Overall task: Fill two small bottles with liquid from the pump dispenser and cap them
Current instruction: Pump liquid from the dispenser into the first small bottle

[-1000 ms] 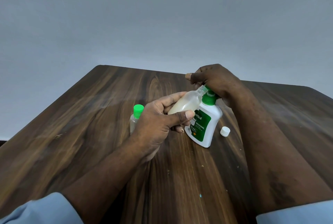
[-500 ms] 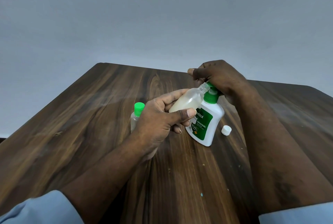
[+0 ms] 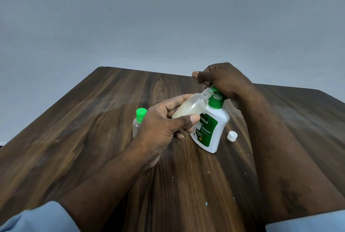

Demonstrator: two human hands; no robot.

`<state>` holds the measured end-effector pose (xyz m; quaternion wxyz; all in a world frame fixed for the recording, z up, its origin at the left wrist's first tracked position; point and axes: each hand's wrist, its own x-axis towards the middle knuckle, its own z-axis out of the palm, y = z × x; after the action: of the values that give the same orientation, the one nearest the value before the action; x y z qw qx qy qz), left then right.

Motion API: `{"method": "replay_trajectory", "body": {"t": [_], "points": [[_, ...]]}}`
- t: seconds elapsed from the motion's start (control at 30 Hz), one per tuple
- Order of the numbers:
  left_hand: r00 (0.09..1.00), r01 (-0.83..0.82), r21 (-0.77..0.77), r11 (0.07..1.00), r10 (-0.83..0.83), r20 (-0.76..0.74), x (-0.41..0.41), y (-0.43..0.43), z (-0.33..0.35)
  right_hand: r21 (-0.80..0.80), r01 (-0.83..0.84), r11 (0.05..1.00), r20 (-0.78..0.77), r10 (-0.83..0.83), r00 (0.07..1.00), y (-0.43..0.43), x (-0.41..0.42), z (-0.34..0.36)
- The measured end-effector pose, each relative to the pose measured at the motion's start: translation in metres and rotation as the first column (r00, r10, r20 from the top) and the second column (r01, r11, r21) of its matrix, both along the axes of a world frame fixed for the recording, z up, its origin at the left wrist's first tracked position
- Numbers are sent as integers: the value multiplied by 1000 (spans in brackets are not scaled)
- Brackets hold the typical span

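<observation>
Pump head of Dettol pump dispenser (image 3: 211, 129) risen since last stroke, white stem exposed. Right hand (image 3: 224, 80) curled over its top. Left hand (image 3: 164, 125) grips tilted, uncapped small bottle (image 3: 192, 106), part-filled, mouth at nozzle, possibly just off it. White cap (image 3: 232, 136) waits beside dispenser. More strokes likely needed.

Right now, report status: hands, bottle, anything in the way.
Left hand grips uncapped small bottle, tilted, mouth at pump dispenser spout. Right hand curled over its top. White cap on table, nothing blocking.
</observation>
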<state>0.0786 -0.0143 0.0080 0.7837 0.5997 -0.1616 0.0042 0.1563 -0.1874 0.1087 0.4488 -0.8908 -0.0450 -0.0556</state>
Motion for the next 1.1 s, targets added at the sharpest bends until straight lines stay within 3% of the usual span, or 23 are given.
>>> {"method": "replay_trajectory", "body": {"t": [0.2,1.1], "points": [[1000,-2,6,1000,2,-10,0,1,-1,-64,-27,998,-20,26,999,4,-1,-3],[1000,-3,10,1000,3,-4,-2,1,-1,-46,-27,999,-11,26,1000,0,3,-3]]}}
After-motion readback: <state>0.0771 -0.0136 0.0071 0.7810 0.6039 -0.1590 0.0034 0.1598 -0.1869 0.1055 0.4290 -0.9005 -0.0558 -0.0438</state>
